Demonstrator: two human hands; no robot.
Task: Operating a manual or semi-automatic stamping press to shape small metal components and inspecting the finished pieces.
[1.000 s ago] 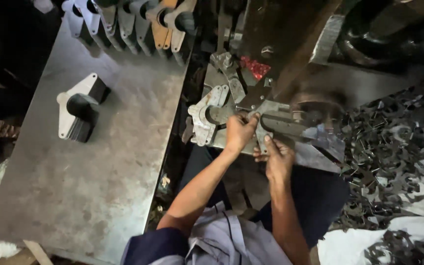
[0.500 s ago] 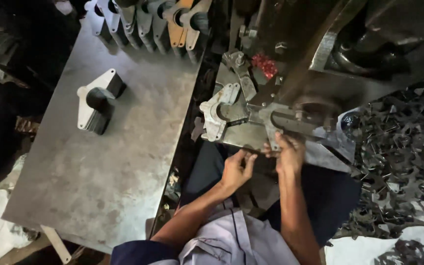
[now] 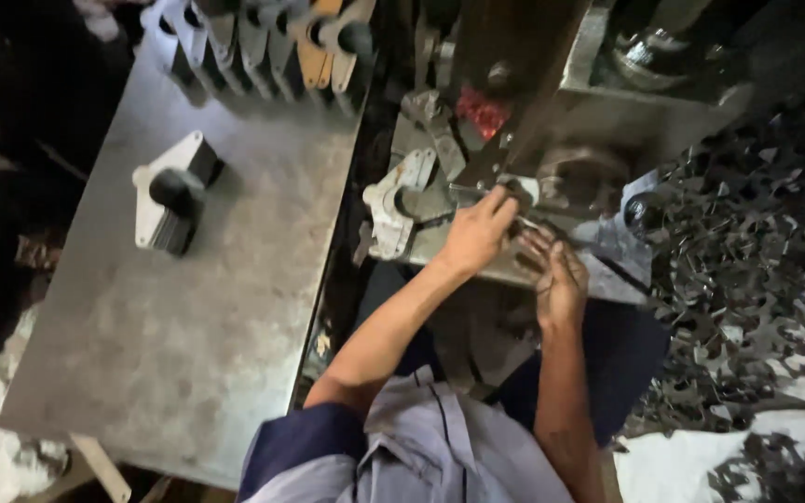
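Contact at the grey steel press bed (image 3: 477,251) is re-established: the left hand (image 3: 475,233), withdrawn a moment ago, is now clamped on a flat pale metal blank (image 3: 514,191). The right hand (image 3: 559,275) is kept beside it, fingers spread, grip indiscernible.

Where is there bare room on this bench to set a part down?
The grey metal table is bare below the white bracket stack and between it and the row of brackets at the far edge. It is crowded around the press, where both hands work, and the scrap pile on the right.
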